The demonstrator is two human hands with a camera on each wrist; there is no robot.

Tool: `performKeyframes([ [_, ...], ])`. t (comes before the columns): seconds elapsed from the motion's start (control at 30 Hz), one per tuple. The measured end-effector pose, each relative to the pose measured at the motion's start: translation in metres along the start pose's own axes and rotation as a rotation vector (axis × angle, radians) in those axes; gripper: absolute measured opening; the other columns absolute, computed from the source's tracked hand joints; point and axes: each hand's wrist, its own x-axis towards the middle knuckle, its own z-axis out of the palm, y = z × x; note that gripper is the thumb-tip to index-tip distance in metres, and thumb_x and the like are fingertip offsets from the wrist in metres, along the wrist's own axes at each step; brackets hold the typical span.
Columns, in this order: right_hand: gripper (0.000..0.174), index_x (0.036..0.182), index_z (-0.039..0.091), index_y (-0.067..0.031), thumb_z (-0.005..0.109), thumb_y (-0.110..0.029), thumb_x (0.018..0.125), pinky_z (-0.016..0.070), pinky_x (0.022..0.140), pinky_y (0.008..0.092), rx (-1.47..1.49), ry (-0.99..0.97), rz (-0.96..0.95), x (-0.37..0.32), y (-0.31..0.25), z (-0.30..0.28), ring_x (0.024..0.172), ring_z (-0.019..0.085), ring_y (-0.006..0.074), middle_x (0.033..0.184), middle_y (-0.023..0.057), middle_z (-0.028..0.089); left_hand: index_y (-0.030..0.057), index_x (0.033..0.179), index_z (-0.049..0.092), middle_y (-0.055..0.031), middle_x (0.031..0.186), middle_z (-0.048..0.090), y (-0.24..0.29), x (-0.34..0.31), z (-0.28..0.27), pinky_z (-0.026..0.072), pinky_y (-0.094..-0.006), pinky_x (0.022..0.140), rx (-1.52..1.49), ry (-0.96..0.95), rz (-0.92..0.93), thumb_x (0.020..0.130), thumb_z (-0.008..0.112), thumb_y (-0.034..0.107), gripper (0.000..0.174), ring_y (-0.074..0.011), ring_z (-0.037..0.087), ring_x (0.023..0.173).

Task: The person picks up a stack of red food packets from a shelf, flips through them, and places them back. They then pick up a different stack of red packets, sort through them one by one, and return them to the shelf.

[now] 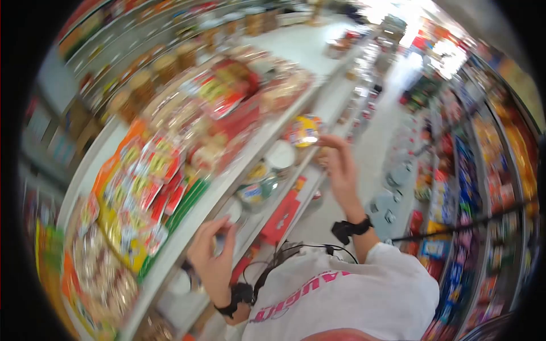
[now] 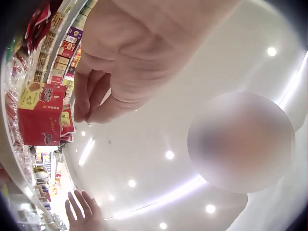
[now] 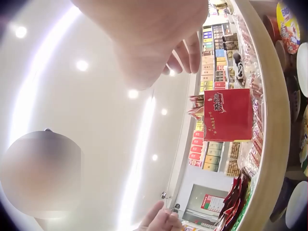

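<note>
One yellow-labelled container [image 1: 304, 131] is located below the front edge of the upper display shelf [image 1: 227, 187], just beside the fingertips of the right hand [image 1: 344, 176]. Contact between these fingertips and the container cannot be determined. The right hand is relaxed, its fingers extended and slightly bent. A white-lidded container [image 1: 280, 154] is positioned adjacent to the yellow-labelled container. Next in the row is a clear jar [image 1: 256, 191] with a blue-and-white label. A second white lid [image 1: 231, 208] lies near the left hand [image 1: 211, 258]. The left hand is loosely curled, its thumb tip close to the index fingertip. Each wrist carries a black wristband [image 1: 354, 228].

A red packet [image 1: 281, 216] is located on the lower level. The upper display shelf carries red-and-yellow snack packs [image 1: 156, 170], clear-wrapped packs [image 1: 105, 273] and an upright red carton [image 3: 228, 115]. The person wears a white shirt [image 1: 352, 295] with pink lettering. Stocked shelving [image 1: 455, 187] lines the opposite side of the aisle. Light strips [image 3: 139, 159] run along the ceiling [image 3: 96, 106].
</note>
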Motion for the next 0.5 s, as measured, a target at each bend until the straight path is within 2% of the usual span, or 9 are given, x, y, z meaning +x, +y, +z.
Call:
performKeyframes([
  [0.07,0.030,0.136,0.060,-0.0010,0.048,-0.010,0.110,0.0512,0.099,0.0335,-0.082,-0.023,-0.119,0.000,0.001,-0.002,0.121,0.062,0.0183,0.130,0.0098,0.065,0.0012,0.115,0.075,-0.0101,0.096,0.073,0.008,-0.009,-0.005,0.0546,-0.0297,0.077,0.042,0.003,-0.030,0.086,0.077,-0.007,0.030,-0.0184,0.071,0.082],
  [0.13,0.032,0.135,0.062,0.0008,0.045,-0.011,0.111,0.0533,0.096,0.0349,-0.181,-0.037,-0.140,0.001,0.004,-0.008,0.120,0.063,0.0187,0.130,0.0116,0.066,0.0026,0.118,0.075,-0.0091,0.097,0.073,0.018,-0.013,-0.007,0.0551,-0.0308,0.078,0.093,0.022,-0.040,0.087,0.077,-0.005,0.032,-0.0187,0.071,0.085],
  [0.2,0.033,0.133,0.063,0.0014,0.042,-0.012,0.112,0.0542,0.094,0.0358,-0.112,-0.067,-0.177,0.004,0.001,-0.004,0.118,0.064,0.0202,0.129,0.0135,0.067,0.0030,0.122,0.074,-0.0084,0.095,0.071,0.027,-0.022,-0.013,0.0553,-0.0315,0.080,0.107,0.036,-0.037,0.087,0.076,-0.005,0.035,-0.0185,0.070,0.088],
  [0.3,0.033,0.132,0.063,0.0024,0.041,-0.013,0.112,0.0558,0.090,0.0360,-0.044,-0.072,-0.230,0.007,0.004,-0.004,0.114,0.067,0.0222,0.130,0.0152,0.066,0.0029,0.122,0.073,-0.0083,0.093,0.070,0.045,-0.043,-0.020,0.0554,-0.0311,0.079,0.245,0.174,-0.070,0.087,0.075,-0.005,0.036,-0.0183,0.070,0.086],
  [0.4,0.034,0.133,0.060,0.0048,0.042,-0.016,0.114,0.0555,0.090,0.0352,0.020,-0.132,-0.228,0.009,0.017,-0.009,0.117,0.067,0.0261,0.134,0.0186,0.066,0.0030,0.122,0.074,-0.0079,0.092,0.070,0.047,-0.073,-0.038,0.0553,-0.0298,0.079,0.420,0.303,-0.074,0.087,0.074,-0.006,0.036,-0.0174,0.069,0.084],
  [0.5,0.034,0.131,0.061,0.0049,0.042,-0.017,0.114,0.0571,0.089,0.0360,0.160,-0.129,-0.161,0.012,0.043,-0.007,0.113,0.069,0.0251,0.132,0.0181,0.066,0.0027,0.123,0.074,-0.0055,0.094,0.071,0.056,-0.106,-0.061,0.0550,-0.0285,0.080,0.532,0.486,-0.216,0.087,0.073,-0.007,0.037,-0.0136,0.068,0.086],
])
